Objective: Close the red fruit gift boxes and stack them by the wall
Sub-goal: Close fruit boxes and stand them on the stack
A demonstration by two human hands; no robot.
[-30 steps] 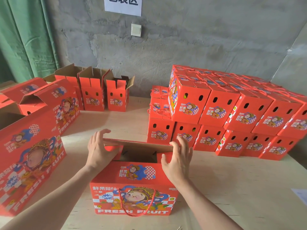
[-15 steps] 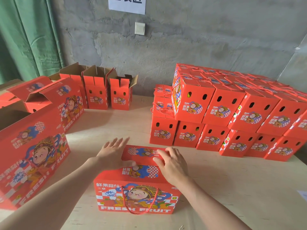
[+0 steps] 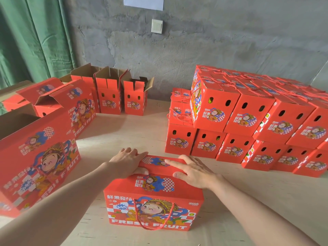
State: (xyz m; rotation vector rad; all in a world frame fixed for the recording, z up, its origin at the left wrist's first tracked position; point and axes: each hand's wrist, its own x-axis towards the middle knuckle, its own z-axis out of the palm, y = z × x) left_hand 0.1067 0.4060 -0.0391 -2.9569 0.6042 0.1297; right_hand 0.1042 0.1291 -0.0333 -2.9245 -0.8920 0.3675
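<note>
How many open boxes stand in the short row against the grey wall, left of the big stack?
3: the left open box, partly hidden behind a bigger box, the middle open box and the right open box. More may be hidden farther left.

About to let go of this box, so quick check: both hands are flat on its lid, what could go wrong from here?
1. The left hand and right hand only press the lid of the box down; it may spring open once released.
2. The rope handle hangs loose down the front and could snag when the box is lifted.
3. The stack by the wall is two rows high; another box might shift it.
</note>
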